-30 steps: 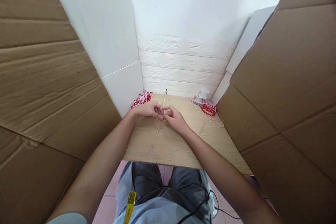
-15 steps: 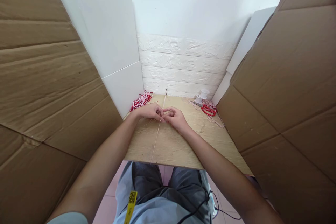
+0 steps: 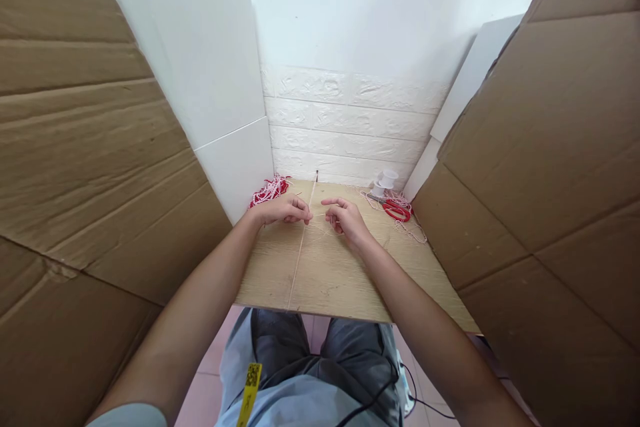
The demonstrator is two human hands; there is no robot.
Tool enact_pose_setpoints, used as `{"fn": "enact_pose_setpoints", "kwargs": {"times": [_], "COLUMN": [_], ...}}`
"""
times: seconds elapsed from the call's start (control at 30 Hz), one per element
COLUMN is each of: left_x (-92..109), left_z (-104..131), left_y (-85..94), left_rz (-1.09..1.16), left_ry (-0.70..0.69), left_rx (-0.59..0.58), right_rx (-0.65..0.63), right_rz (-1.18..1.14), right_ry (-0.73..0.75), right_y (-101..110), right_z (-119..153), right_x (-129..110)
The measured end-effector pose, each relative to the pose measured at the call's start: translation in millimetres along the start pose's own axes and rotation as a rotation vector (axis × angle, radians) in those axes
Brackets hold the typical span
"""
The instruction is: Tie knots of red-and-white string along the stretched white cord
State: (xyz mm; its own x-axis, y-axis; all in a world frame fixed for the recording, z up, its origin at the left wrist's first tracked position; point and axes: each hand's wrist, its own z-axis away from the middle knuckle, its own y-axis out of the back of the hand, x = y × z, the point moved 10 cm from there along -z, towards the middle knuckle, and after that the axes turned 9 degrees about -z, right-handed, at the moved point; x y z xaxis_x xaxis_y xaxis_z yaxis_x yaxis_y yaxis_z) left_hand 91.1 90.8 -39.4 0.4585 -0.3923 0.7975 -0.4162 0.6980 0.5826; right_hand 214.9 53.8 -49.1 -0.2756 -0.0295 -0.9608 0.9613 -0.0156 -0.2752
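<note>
A thin pale cord is stretched from a small dark hook at the wall down to the table's front edge. My left hand is closed in a pinch on a fine thread right at this cord. To the right of the cord, my right hand has its thumb and a curled finger pressed together on the same thread, which spans the short gap between both hands. Its index finger points out free. Faint loose thread lies on the wood below the hands.
Red and white cords are heaped at the table's back left. Red-handled scissors lie at the back right with pink cord, beside white spools. Cardboard panels flank the wooden table on both sides.
My hands were touching at the cord. The right hand has drawn away to the right, its index finger lifted, with thread now spanning the gap. My left hand has barely moved.
</note>
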Motion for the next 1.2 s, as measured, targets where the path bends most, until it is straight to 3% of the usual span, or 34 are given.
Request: {"fn": "enact_pose_setpoints", "kwargs": {"times": [0.33, 0.53, 0.63, 0.83, 1.03, 1.2], "left_x": [-2.3, -18.0, -20.0, -20.1, -21.6, -20.9], "left_z": [6.5, 11.0, 12.9, 15.3, 15.1, 14.5], "left_y": [3.2, 3.1, -0.8, -2.6, -3.4, -3.4], "left_rz": [0.023, -0.075, -0.107, -0.123, -0.118, -0.126], "left_ry": [0.021, 0.094, 0.108, 0.135, 0.144, 0.148], "left_rx": [-0.022, -0.079, -0.135, -0.167, -0.170, -0.162], "right_rx": [-0.183, -0.105, -0.110, -0.152, -0.035, -0.174], "right_rz": [0.258, 0.855, 1.014, 1.030, 0.860, 0.623], "right_ry": [-0.107, 0.112, 0.158, 0.213, 0.215, 0.113], "right_y": [-15.3, 0.1, 2.1, -2.3, 6.6, -1.3], "right_z": [7.4, 1.8, 1.9, -0.8, -4.7, 1.2], "right_x": [15.4, 4.7, 3.5, 5.0, -7.3, -10.0]}}
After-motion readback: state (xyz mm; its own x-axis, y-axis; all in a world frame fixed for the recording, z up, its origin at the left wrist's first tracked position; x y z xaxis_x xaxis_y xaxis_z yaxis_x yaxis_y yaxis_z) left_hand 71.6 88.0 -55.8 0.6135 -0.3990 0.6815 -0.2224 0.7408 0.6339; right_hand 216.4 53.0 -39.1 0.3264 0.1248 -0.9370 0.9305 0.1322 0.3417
